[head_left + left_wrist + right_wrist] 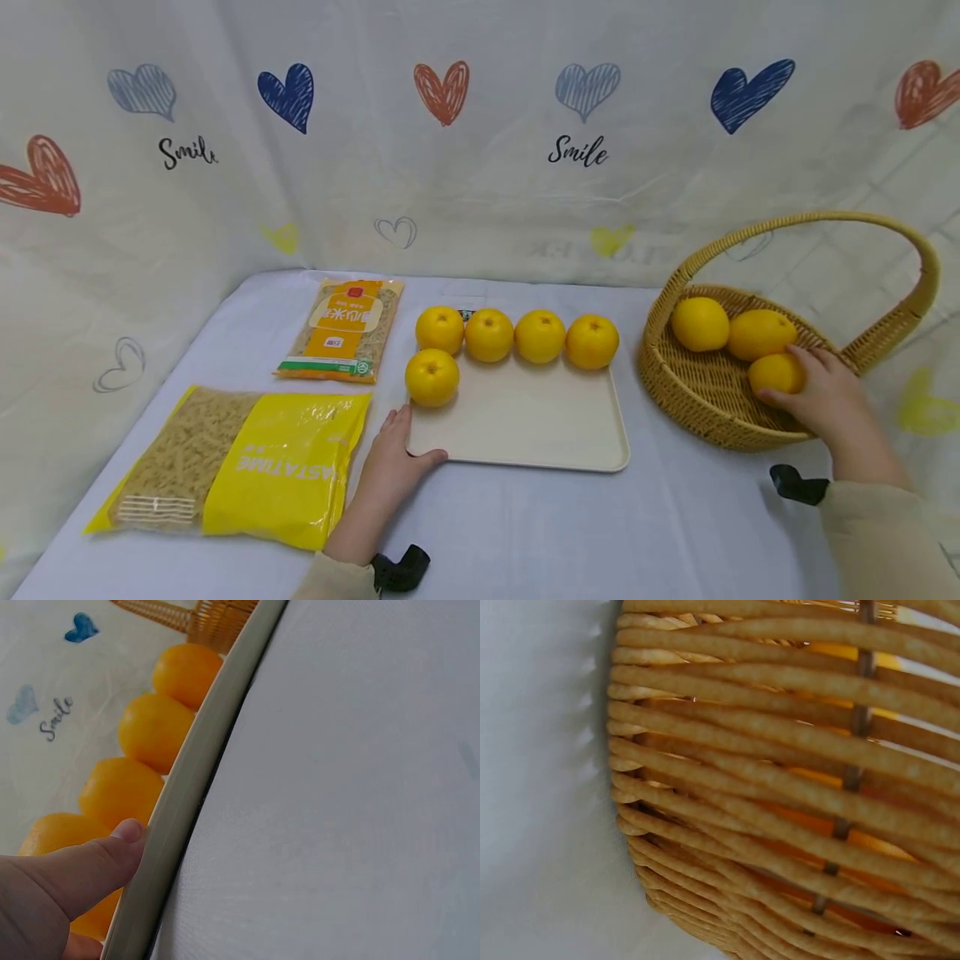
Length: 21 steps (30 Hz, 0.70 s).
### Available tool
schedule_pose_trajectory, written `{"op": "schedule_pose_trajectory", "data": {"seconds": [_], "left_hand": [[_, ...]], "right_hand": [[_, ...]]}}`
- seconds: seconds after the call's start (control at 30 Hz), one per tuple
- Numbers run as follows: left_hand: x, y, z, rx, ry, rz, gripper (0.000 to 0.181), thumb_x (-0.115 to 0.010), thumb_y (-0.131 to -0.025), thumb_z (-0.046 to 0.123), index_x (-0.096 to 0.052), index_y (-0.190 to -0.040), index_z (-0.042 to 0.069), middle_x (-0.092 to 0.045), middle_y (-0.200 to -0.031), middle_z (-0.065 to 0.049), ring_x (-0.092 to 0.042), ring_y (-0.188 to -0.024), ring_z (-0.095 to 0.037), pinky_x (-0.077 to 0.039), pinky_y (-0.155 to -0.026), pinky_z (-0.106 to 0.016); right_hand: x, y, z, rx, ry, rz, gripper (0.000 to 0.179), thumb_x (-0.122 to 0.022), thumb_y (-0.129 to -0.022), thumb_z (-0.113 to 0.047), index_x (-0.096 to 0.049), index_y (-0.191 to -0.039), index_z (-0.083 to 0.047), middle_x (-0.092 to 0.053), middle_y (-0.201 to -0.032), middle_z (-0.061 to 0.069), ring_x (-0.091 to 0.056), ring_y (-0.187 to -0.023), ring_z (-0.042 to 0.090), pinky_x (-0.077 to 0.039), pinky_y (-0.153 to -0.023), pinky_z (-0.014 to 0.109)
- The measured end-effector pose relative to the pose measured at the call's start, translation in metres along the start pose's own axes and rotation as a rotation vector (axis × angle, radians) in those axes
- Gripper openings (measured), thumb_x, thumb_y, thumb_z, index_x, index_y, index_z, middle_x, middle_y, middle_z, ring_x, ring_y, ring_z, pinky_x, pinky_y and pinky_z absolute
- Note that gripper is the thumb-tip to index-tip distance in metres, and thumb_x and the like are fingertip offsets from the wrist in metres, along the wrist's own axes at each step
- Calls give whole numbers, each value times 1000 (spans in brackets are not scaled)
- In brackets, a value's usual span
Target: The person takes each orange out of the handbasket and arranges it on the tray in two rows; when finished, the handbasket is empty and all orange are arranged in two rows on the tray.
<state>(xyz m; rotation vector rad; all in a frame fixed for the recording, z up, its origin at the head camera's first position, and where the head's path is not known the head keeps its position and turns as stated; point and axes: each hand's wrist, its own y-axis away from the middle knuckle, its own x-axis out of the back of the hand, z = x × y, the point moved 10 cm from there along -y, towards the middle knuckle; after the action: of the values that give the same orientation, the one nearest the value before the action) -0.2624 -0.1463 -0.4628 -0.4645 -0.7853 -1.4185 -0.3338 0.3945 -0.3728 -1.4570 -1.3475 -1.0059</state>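
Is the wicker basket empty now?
Not empty: in the head view, the wicker basket holds three yellow fruits, the nearest one gripped by the right hand.

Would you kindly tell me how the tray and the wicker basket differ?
The tray is pale, smooth and roughly rectangular, whereas the wicker basket is tan, woven and rounded. The wicker basket has a tall arched handle; the tray has none. The tray bears five yellow fruits, four in a row and one in front, while the wicker basket shows three. Both stand on the white cloth.
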Motion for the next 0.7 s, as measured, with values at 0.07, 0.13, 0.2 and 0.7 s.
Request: {"op": "schedule_pose_trajectory", "data": {"seconds": [0.07,0.13,0.2,0.7], "left_hand": [[0,0,0,-1,-1,-2,94,-75,-71,37,-25,-142,2,-27,-148,-15,-18,-139,-30,-21,-111,-50],[-1,-1,-1,2,3,-4,94,-75,-71,38,-25,-143,3,-26,-148,-14,-17,-139,-30,-21,-111,-50],[-2,0,-3,9,6,-7,94,-75,-71,38,-24,-143,4,-26,-149,-14,-17,-139,-30,-20,-111,-50],[0,1,-1,-12,5,11,94,-75,-71,38,-26,-142,3,-28,-148,-14,-19,-139,-30,-21,-111,-50]], "right_hand": [[0,0,0,-2,7,5,84,-62,-83,-40,-20,-139,6,-19,-132,43,-21,-112,63,-20,-89,71],[0,0,1,-13,3,1,83,-62,-83,-39,-21,-139,6,-20,-132,43,-21,-112,63,-21,-89,71],[-1,1,2,-23,-1,-2,82,-63,-82,-39,-23,-138,7,-22,-130,43,-22,-111,62,-22,-88,70],[18,12,-6,-115,-114,124,88,-62,-82,-42,-16,-142,4,-12,-130,45,-10,-117,60,-20,-83,66]]}}
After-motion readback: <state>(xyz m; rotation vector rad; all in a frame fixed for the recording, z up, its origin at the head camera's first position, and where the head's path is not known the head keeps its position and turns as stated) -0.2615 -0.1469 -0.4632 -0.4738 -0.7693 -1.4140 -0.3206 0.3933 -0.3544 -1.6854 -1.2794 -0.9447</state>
